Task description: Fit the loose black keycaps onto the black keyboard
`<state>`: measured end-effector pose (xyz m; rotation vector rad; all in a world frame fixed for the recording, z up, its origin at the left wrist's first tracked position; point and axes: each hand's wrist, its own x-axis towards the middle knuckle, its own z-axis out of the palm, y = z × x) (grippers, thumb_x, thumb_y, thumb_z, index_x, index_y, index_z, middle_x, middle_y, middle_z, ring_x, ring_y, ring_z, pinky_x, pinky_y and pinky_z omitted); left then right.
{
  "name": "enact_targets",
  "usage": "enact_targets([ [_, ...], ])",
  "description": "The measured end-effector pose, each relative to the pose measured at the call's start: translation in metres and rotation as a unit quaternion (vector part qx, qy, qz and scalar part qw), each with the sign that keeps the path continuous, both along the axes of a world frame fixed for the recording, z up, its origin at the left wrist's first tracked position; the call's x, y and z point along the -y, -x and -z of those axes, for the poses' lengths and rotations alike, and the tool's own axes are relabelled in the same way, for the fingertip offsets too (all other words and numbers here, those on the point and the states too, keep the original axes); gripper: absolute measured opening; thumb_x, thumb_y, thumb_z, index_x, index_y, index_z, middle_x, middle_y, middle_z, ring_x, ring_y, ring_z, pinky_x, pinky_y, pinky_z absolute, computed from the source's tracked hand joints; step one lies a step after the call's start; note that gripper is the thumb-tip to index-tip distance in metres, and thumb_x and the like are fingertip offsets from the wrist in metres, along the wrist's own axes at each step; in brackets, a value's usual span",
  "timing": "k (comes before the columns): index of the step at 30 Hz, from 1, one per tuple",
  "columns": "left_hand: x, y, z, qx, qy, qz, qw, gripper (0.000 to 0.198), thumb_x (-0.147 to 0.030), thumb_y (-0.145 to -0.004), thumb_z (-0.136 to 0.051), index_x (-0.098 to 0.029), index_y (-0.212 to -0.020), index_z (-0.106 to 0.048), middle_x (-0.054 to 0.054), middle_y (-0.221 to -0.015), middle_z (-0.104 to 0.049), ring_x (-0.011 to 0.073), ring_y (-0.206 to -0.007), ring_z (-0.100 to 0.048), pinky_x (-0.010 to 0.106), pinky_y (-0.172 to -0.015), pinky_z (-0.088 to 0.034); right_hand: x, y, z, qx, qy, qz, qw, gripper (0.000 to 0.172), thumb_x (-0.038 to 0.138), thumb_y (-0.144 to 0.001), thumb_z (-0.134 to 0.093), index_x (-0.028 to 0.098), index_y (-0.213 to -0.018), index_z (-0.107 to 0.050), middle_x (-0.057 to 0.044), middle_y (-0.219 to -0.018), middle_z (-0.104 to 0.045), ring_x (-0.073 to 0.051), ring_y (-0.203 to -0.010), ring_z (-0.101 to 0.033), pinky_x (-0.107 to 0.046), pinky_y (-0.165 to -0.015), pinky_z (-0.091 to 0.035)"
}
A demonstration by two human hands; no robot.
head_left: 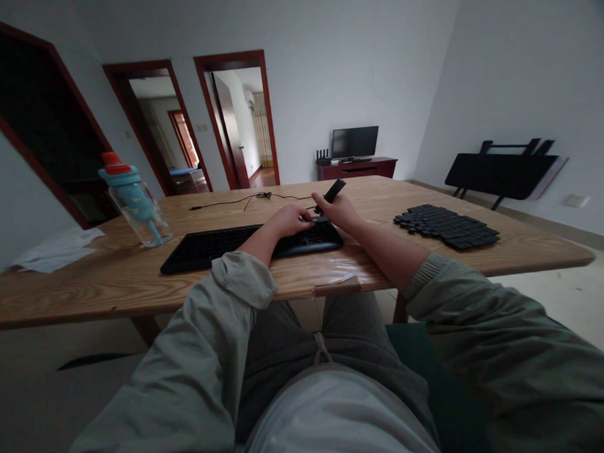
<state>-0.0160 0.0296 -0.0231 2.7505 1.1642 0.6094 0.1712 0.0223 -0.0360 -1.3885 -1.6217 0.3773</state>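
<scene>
A black keyboard (207, 248) lies near the table's front edge. My left hand (288, 222) rests over its right part, fingers bent and pinched close to the key area; whatever is between the fingertips is too small to make out. Just right of it, my right hand (337, 210) is closed around a slim black brush-like tool (336, 189), held tilted above the keyboard's right end. Its lower end is partly hidden by the fingers. To the right, several black keycaps (445, 225) lie spread together in a flat group.
A clear bottle (149, 216) with a blue and red lid stands at the left, beside white papers (57, 249). A thin black cable (225, 202) runs across the table's (185, 292) far side. Brown tape (337, 287) covers part of the front edge.
</scene>
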Motion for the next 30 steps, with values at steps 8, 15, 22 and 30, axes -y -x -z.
enact_targets([
  [8,-0.004,-0.003,0.002,-0.004,-0.032,-0.005,0.999,0.021,-0.026,-0.089,-0.067,-0.017,-0.103,-0.08,0.007,-0.095,-0.078,0.0204,-0.085,-0.067,0.029,-0.081,-0.049,0.006,0.0,-0.006,0.0,-0.021,0.001,1.0,0.056,0.065,-0.092,-0.054,0.017,-0.067,-0.066,-0.013,-0.076,-0.074,-0.023,-0.075,-0.07,-0.027,-0.063,-0.045],
  [15,-0.001,-0.004,0.0,-0.041,-0.048,-0.02,0.998,0.022,-0.027,-0.09,-0.065,-0.018,-0.104,-0.081,0.008,-0.097,-0.078,0.0222,-0.087,-0.068,0.03,-0.082,-0.049,0.008,-0.002,-0.007,0.027,-0.006,-0.01,1.0,0.047,0.055,-0.093,-0.057,0.018,-0.066,-0.061,-0.011,-0.073,-0.071,-0.021,-0.071,-0.066,-0.027,-0.064,-0.043],
  [22,0.006,-0.008,-0.003,-0.088,-0.074,-0.028,0.993,0.023,-0.026,-0.091,-0.062,-0.02,-0.101,-0.081,0.008,-0.097,-0.078,0.0223,-0.088,-0.068,0.03,-0.077,-0.047,0.0,-0.009,0.001,-0.028,0.016,-0.056,0.998,0.037,0.049,-0.091,-0.06,0.017,-0.071,-0.06,-0.005,-0.068,-0.065,-0.015,-0.06,-0.055,-0.026,-0.057,-0.041],
  [30,0.004,-0.002,-0.003,-0.083,-0.065,0.009,0.994,0.024,-0.022,-0.09,-0.062,-0.02,-0.106,-0.08,0.005,-0.095,-0.079,0.0194,-0.084,-0.067,0.028,-0.075,-0.046,0.004,-0.014,-0.003,0.002,0.01,-0.138,0.99,0.031,0.042,-0.09,-0.059,0.017,-0.072,-0.058,0.0,-0.066,-0.057,-0.011,-0.057,-0.046,-0.025,-0.054,-0.036],
])
